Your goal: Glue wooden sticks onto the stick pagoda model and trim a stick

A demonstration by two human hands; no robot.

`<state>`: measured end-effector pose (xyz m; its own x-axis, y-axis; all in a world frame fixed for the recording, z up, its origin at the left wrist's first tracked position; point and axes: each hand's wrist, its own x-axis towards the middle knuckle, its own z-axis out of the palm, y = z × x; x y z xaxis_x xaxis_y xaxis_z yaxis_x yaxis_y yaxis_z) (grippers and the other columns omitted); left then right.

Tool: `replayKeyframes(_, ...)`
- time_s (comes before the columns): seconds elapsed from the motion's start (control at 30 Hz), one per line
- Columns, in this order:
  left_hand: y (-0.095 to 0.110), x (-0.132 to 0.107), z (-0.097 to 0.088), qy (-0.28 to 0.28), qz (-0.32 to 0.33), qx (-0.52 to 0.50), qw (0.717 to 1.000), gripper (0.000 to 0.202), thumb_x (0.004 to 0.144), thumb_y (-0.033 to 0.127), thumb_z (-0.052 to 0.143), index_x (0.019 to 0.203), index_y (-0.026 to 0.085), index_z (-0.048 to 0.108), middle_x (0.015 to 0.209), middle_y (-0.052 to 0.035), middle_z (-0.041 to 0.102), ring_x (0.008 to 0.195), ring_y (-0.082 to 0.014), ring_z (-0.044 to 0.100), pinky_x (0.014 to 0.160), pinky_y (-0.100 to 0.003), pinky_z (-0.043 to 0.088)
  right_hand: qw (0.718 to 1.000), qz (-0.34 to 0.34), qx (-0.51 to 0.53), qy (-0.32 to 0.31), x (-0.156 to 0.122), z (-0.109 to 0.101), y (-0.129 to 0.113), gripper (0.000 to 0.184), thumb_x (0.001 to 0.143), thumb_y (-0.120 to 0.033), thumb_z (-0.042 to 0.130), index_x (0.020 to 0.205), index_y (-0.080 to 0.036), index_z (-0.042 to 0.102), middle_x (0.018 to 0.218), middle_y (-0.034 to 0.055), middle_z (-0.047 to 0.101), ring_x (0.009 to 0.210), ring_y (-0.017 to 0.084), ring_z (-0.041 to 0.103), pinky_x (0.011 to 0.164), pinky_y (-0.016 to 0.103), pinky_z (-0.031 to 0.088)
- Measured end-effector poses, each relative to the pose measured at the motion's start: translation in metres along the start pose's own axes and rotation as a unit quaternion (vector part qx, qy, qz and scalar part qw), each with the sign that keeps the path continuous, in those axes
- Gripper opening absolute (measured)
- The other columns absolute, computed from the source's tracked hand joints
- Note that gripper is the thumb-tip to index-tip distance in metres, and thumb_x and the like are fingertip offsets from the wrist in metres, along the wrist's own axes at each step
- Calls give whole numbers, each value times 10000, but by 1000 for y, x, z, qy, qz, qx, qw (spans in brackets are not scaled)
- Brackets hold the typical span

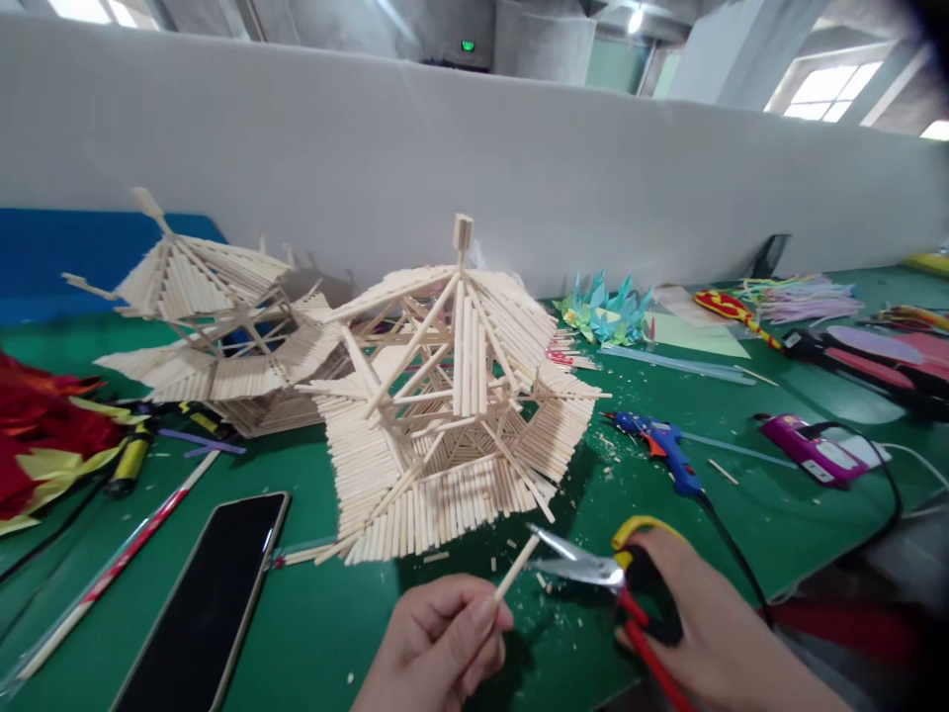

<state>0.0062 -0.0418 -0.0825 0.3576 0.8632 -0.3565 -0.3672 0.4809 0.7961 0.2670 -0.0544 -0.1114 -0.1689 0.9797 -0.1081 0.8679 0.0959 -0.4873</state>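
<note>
Between the thumb and fingers of my left hand (445,638) is a short wooden stick (517,568), its free end pointing up and to the right. My right hand (693,603) holds a pair of scissors (585,569) by red, yellow and black handles. The blades are spread, with the stick's tip close to them; whether they touch it I cannot tell. Just beyond both hands stands a pavilion model (452,504) built of wooden sticks, its roof partly covered. Small stick offcuts (437,557) and crumbs lie on the green table below it.
A second stick model (244,381) stands back left. A phone (212,593) lies front left, beside a wrapped bundle of sticks (126,554). Right of the pavilion are a blue glue gun (663,445) with its cord, a purple power strip (816,450) and a teal paper craft (608,309).
</note>
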Motion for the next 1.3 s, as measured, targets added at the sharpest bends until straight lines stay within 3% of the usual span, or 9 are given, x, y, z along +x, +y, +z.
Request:
replayKeyframes(0.17, -4, 3, 3, 50, 19, 161, 985, 307, 737, 438, 587, 683, 146, 665, 469, 68, 396, 455, -69, 305, 455, -195, 214, 984, -31, -156, 81, 10, -15, 42, 519, 679, -352, 589, 1107, -69, 510, 1099, 193, 571, 985, 310, 560, 824, 446, 465)
replayKeyframes(0.3, 0, 2, 8, 32, 81, 355, 931, 277, 812, 359, 483, 687, 160, 628, 566, 33, 457, 525, -101, 393, 492, -203, 306, 959, -110, -181, 190, 10, -33, 12, 413, 747, -370, 573, 1088, -140, 535, 1077, 149, 587, 970, 286, 556, 809, 455, 458)
replayKeyframes(0.33, 1, 2, 10, 22, 114, 398, 910, 271, 827, 329, 462, 682, 162, 618, 582, 21, 483, 539, -108, 428, 503, -205, 331, 952, -141, -157, 221, 10, -35, -4, 395, 771, -336, 557, 1114, -146, 513, 1065, 138, 589, 967, 264, 550, 802, 427, 459)
replayKeyframes(0.43, 3, 3, 14, -9, 230, 505, 832, 248, 849, 227, 423, 704, 155, 611, 581, -5, 534, 539, -114, 502, 502, -193, 385, 933, -293, -98, 185, 15, -30, -52, 376, 771, -290, 580, 1121, -168, 517, 1015, 96, 618, 926, 227, 546, 774, 361, 460)
replayKeyframes(0.5, -1, 5, 13, -9, 316, 570, 758, 238, 849, 166, 404, 713, 149, 598, 566, -13, 549, 522, -111, 516, 488, -183, 404, 936, -310, -56, 155, 20, -20, -73, 271, 795, -231, 560, 1058, -167, 569, 890, 68, 643, 784, 195, 554, 698, 327, 460)
replayKeyframes(0.6, -15, 10, 5, 34, 416, 634, 651, 258, 848, 140, 358, 682, 164, 554, 530, -18, 542, 483, -129, 490, 457, -211, 404, 944, -304, -26, 124, 27, -3, -82, 189, 860, -165, 459, 965, -147, 614, 704, 48, 618, 632, 165, 503, 574, 286, 419)
replayKeyframes(0.7, -33, 16, -7, 74, 441, 650, 615, 289, 852, 145, 302, 713, 162, 554, 514, -33, 527, 454, -162, 443, 425, -260, 370, 949, -293, -23, 117, 30, 14, -77, 218, 886, -172, 410, 920, -131, 621, 669, 55, 595, 623, 173, 479, 551, 287, 379)
replayKeyframes(0.97, -53, 27, -20, 84, 413, 670, 611, 313, 848, 124, 292, 604, 201, 473, 477, -1, 489, 430, -143, 472, 395, -223, 354, 943, -295, -27, 151, 33, 48, -65, 302, 900, -166, 344, 741, -149, 601, 578, 33, 558, 546, 154, 459, 559, 280, 340)
replayKeyframes(1.3, -44, 17, -5, 46, 361, 683, 633, 324, 855, 154, 328, 590, 194, 511, 493, -25, 575, 460, -132, 564, 431, -189, 443, 960, -230, -20, 158, 27, 53, -65, 336, 874, -152, 323, 651, -168, 575, 555, 36, 574, 523, 156, 487, 543, 274, 350)
